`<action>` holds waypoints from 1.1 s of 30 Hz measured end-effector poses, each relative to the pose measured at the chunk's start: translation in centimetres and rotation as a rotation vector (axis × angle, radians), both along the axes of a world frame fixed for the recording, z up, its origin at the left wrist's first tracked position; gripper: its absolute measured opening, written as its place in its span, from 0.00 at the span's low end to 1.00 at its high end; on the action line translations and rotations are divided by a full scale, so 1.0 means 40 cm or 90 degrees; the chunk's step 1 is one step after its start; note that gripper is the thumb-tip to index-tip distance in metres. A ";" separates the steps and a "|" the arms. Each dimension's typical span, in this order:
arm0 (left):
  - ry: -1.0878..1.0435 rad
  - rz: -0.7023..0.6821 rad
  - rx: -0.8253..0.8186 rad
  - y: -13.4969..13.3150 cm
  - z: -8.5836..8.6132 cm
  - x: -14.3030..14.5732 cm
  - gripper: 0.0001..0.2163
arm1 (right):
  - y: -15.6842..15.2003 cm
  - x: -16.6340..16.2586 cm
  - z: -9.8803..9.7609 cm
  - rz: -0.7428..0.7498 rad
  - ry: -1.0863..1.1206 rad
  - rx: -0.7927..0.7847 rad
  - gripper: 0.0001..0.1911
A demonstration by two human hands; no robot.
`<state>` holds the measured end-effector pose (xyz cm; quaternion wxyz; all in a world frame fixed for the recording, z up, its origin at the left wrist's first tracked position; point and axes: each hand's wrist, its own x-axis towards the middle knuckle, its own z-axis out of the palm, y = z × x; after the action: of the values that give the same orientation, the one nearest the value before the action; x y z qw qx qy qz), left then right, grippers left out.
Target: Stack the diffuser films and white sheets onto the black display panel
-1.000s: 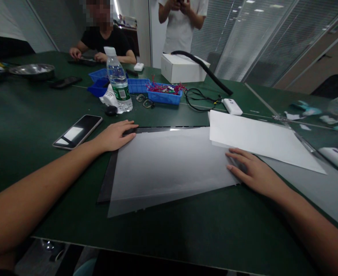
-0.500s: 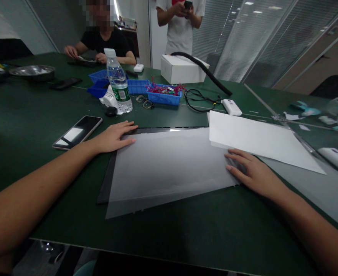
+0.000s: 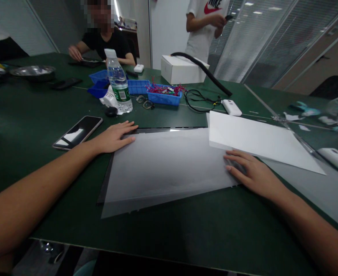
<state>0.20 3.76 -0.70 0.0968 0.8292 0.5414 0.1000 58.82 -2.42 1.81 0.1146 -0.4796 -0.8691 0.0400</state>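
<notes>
A translucent greyish sheet (image 3: 169, 165) lies skewed over a flat dark panel (image 3: 103, 191), whose left and far edges show from under it. My left hand (image 3: 115, 137) rests at the far left corner, fingers stretched out, the thumb along the sheet's edge. At the right end my right hand (image 3: 245, 168) touches the sheet with fingers spread. Just beyond it, a white sheet (image 3: 261, 140) overlaps the translucent one's far right corner. Neither hand is closed around anything.
A phone (image 3: 78, 132) lies left of my left hand. Farther back stand a water bottle (image 3: 119, 84), a blue tray of red wires (image 3: 164, 95) and a white box (image 3: 183, 69). Eyeglasses (image 3: 145, 102) lie nearby. Two people are across the green table (image 3: 169, 237).
The translucent sheet has shifted slightly left at its near left corner, covering more of the dark panel. Both my hands stay almost in place. The standing person has moved right.
</notes>
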 end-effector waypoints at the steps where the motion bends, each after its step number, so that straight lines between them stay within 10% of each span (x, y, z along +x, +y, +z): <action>1: -0.002 0.001 0.001 0.000 0.000 0.000 0.41 | -0.001 -0.001 0.001 0.002 0.002 0.001 0.32; 15: 0.001 0.023 0.039 -0.001 0.003 0.010 0.37 | 0.000 0.001 0.004 -0.046 -0.001 -0.003 0.33; 25: 0.250 0.255 0.075 -0.059 0.080 0.085 0.43 | 0.010 0.010 -0.032 -0.173 -0.057 0.072 0.46; 33: 0.092 0.232 0.002 -0.030 0.069 0.031 0.38 | 0.007 0.008 -0.045 -0.156 -0.098 -0.004 0.47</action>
<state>1.43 2.56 2.07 0.0367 0.7228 0.6877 0.0572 59.15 -2.13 0.00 0.0503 -0.5840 -0.8101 -0.0082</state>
